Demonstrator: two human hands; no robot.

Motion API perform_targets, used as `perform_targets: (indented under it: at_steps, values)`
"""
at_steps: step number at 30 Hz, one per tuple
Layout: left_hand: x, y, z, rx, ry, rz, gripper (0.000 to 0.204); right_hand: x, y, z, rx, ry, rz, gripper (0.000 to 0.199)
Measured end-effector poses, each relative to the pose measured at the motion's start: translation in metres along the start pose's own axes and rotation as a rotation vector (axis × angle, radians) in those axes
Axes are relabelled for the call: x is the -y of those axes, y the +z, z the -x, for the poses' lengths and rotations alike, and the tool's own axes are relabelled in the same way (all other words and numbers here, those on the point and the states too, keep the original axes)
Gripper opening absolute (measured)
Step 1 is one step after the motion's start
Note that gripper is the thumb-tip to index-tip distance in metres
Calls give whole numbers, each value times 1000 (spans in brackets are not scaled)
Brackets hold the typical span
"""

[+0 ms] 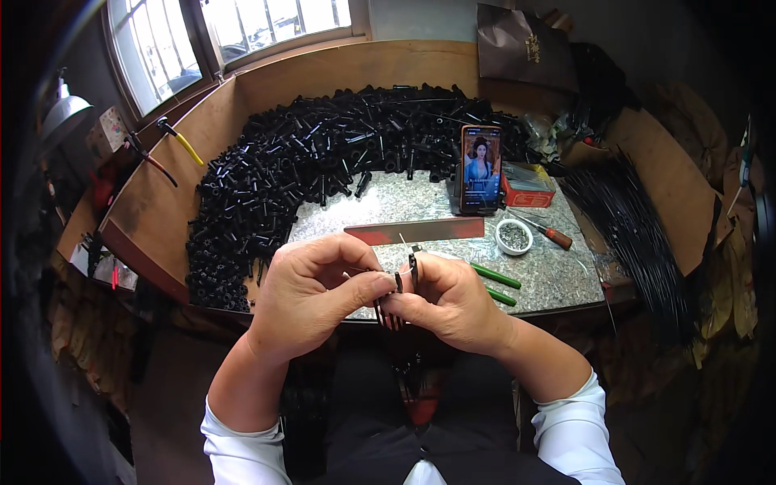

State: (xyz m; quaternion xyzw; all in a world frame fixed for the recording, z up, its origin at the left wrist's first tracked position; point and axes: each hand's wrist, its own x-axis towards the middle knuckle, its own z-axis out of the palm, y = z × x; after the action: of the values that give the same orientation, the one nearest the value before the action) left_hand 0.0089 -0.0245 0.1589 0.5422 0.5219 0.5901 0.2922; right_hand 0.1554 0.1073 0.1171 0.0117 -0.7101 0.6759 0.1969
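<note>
My left hand (311, 291) and my right hand (453, 299) meet above the front edge of the work board. Both are closed, thumb against fingers, around a small black part (390, 314) with several thin prongs hanging down. A thin pale wire or strip (403, 240) sticks up between them. The fingers hide most of the part, so its kind cannot be made out. Just beyond my right hand lie two green handles (497, 277), like those of pliers; their heads are hidden behind that hand. A flat reddish-grey bar (424, 231) lies behind my hands.
A speckled board (558, 271) carries a white bowl (500, 238) of small metal bits, a wooden-handled awl or screwdriver (558, 238), a red box (529, 199) and an upright phone (482, 170). Black tubular parts (275, 162) heap behind and left; black rods (630, 226) lie right. Yellow-handled pliers (186, 144) hang left.
</note>
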Motion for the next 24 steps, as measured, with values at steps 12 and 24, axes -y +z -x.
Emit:
perform_targets:
  at_steps: [12,24]
  values:
    - [7,2,-5,-79,5,57,8,-13,2,-3,-77,67,44,10]
    - [15,-20,-2,-21,-27,299,18,-12,14,-5,-133,-25,-113,16]
